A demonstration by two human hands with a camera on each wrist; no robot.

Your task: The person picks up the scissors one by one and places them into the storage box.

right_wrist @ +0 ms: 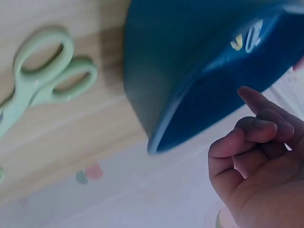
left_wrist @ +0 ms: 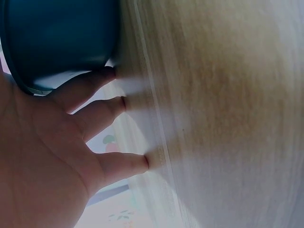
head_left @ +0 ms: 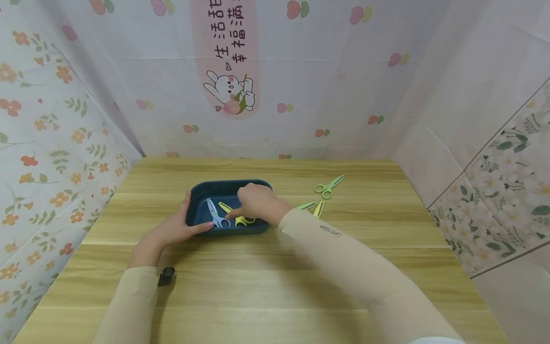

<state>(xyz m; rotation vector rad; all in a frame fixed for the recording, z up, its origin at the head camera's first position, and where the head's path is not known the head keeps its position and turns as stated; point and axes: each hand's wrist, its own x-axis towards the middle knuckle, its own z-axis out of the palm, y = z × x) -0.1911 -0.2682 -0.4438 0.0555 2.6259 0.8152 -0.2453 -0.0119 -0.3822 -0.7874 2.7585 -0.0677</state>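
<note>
A dark blue tray point(head_left: 240, 231) stands on the table with blue scissors point(head_left: 215, 216) and yellow scissors point(head_left: 242, 220) lying in it. At its left end is my left hand point(head_left: 174, 230), the thumb laid over the front rim. In the left wrist view the other fingers point(left_wrist: 97, 116) spread out beside the tray wall. Above the tray's right part my right hand point(head_left: 259, 203) points one finger down toward the scissors. That hand's remaining fingers point(right_wrist: 251, 137) are curled in the right wrist view, with nothing seen in them.
Green scissors point(head_left: 328, 187) lie right of the tray. Nearer my right sleeve are a green blade point(head_left: 307, 206) and a yellow blade point(head_left: 319, 209), their handles hidden by the arm. Patterned cloth point(head_left: 279, 95) hangs behind the wooden table point(head_left: 240, 286).
</note>
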